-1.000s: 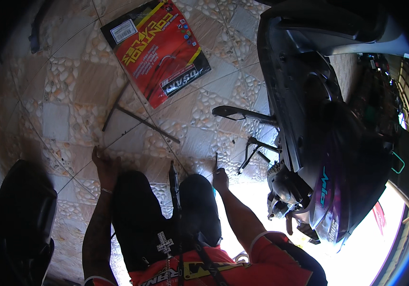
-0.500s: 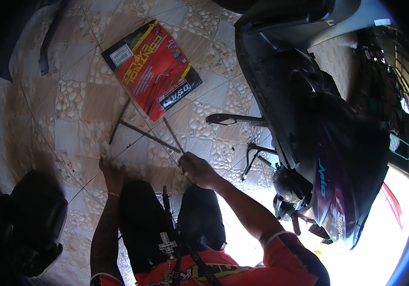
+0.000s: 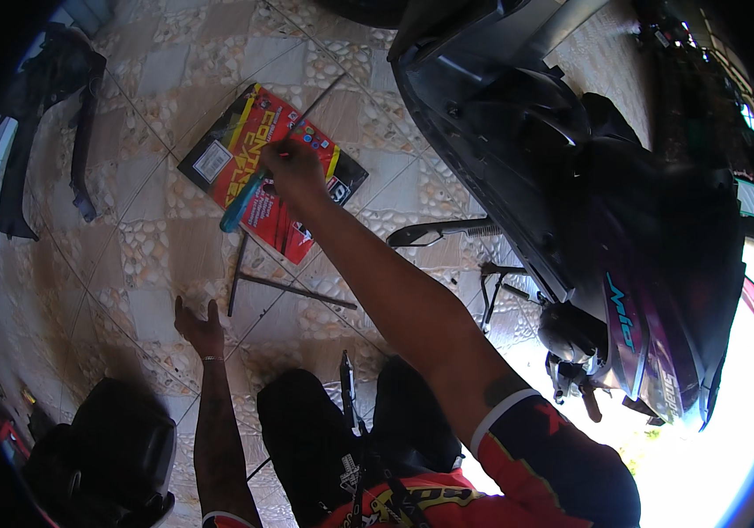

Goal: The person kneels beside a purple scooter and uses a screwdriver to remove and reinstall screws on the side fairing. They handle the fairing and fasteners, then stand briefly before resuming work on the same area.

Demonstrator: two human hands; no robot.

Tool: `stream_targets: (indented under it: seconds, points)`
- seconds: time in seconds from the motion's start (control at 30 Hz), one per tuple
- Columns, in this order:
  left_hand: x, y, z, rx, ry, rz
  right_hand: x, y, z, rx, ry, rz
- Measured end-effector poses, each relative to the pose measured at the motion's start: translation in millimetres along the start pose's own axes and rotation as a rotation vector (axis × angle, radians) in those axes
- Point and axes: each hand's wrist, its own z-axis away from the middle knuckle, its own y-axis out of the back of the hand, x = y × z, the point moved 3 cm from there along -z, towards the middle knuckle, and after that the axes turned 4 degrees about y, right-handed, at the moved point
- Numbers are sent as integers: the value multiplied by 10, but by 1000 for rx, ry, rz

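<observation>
My right hand [image 3: 296, 176] is closed around a screwdriver above the red flat package [image 3: 285, 239]. The screwdriver's teal handle [image 3: 241, 206] sticks out on the near left side of the fist, and its thin shaft points to the far right. My left hand [image 3: 200, 328] is held over the tiles with fingers spread, holding nothing. Between my hands and the package, a dark T-handle wrench [image 3: 298, 291] lies on the floor, its crossbar partly beside the package's near edge.
A dark scooter [image 3: 518, 185] takes up the right side, its side stand [image 3: 434, 231] jutting toward the package. Black plastic body panels [image 3: 84, 150] lie at the far left. A black, seat-like part [image 3: 122, 440] sits at the near left on the stone-patterned tiles.
My right hand has moved far and left from near my knee to over the package, and the screwdriver has swung round so its handle now shows. My left hand has lifted its fingers outward.
</observation>
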Motion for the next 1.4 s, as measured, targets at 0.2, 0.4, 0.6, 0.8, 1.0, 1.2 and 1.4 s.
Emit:
stream_targets:
  seconds: [0.2, 0.4, 0.6, 0.8, 1.0, 1.2, 1.4]
  points:
    - [287, -139, -412, 126, 255, -210, -230, -49, -224, 51, 87, -198]
    - [440, -335, -600, 267, 264, -422, -446, 69, -486, 49, 168, -281]
    - [439, -331, -611, 222, 288, -414, -443, 12, -612, 32, 227, -348]
    - [522, -299, -641, 228, 271, -397, -401, -58, -680, 61, 222, -391]
    - [510, -308, -645, 226, 256, -403, -360, -50, -744, 84, 252, -441]
    - [506, -319, -654, 237, 245, -404, -346, -90, -764, 84, 249, -428]
    - [477, -322, -657, 223, 250, -409, -356, -98, -772, 79, 288, -438]
